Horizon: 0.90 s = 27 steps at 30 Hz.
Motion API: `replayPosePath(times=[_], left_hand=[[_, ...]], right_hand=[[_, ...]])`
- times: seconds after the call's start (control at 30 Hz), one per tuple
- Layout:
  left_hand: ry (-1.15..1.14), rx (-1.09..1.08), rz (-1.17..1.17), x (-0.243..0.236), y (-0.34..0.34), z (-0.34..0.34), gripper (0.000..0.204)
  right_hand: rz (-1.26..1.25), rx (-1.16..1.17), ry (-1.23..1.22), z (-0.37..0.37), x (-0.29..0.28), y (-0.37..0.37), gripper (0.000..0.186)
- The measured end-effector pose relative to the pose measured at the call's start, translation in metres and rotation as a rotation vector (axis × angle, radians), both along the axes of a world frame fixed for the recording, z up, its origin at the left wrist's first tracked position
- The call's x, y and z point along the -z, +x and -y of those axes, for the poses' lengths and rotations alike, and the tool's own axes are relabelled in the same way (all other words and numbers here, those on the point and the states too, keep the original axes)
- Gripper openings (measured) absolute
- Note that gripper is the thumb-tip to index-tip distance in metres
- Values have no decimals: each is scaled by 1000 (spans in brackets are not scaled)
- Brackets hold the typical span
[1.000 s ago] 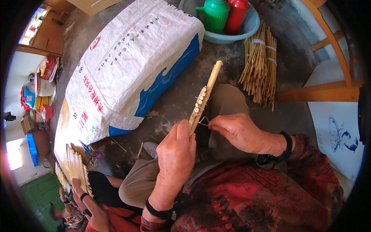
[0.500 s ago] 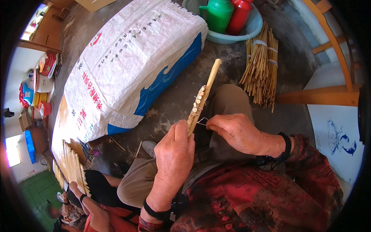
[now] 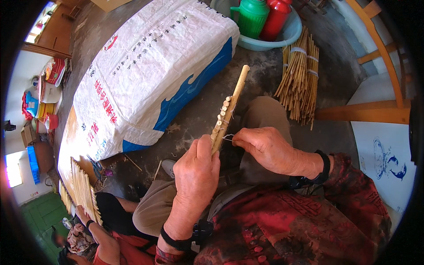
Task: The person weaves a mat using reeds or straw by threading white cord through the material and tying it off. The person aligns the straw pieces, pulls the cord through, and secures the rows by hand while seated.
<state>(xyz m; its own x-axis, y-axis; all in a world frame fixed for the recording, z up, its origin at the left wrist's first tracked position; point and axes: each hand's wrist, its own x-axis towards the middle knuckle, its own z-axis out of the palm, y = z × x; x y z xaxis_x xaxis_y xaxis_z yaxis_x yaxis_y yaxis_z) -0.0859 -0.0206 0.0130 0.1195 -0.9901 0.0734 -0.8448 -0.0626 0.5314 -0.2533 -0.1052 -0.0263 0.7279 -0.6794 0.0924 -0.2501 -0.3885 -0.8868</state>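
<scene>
Currently, a stick's lower end [image 3: 218, 142] is being clamped by fingers of the left hand [image 3: 197, 168]; apparently, thread [image 3: 227, 138] is being pinched by fingertips of the right hand [image 3: 269, 148].

Bare left hand [image 3: 195, 170] conceals lower end of tan wooden stick [image 3: 239, 83]; upper picture edge crops pale-blue plastic basin [image 3: 265, 46].

Held stick [image 3: 239, 84]: pale tan. Cut ends [image 3: 222, 113]: cream. Thread [image 3: 227, 138]: white. Sack [image 3: 145, 75]: white, red and dark print, blue wave panel. Flasks [image 3: 253, 20]: one green, one red. Basin [image 3: 260, 45]: pale blue. Stick bundles [image 3: 297, 84]: tan, whitish ties [image 3: 298, 49]. Shirt [image 3: 287, 225]: dark red, blackish mottling. Trousers [image 3: 150, 212]: khaki-brown. Wristbands [image 3: 326, 165]: black. Board [image 3: 369, 143]: white, blue dolphin motif [image 3: 398, 172]. Wooden frame [image 3: 366, 111]: orange-brown. Floor [image 3: 201, 108]: dark grey.
</scene>
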Motion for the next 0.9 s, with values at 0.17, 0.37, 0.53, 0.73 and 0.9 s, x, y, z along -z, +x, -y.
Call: replayPosePath(times=[0.17,0.37,0.53,0.73,0.9], left_hand=[[14,-2,-3,0,1,1,35],[10,-9,20,2,1,0,35],[-76,14,85,2,-2,-1,31],[-37,34,55,3,-12,-6,35],[-72,293,319,-15,-17,-31,29]], right_hand=[[7,-4,0,1,0,2,12],[32,-17,2,1,5,8,10],[50,-2,29,-1,6,18,12],[27,35,158,-5,2,7,15],[-26,32,715,-33,-21,-22,16]])
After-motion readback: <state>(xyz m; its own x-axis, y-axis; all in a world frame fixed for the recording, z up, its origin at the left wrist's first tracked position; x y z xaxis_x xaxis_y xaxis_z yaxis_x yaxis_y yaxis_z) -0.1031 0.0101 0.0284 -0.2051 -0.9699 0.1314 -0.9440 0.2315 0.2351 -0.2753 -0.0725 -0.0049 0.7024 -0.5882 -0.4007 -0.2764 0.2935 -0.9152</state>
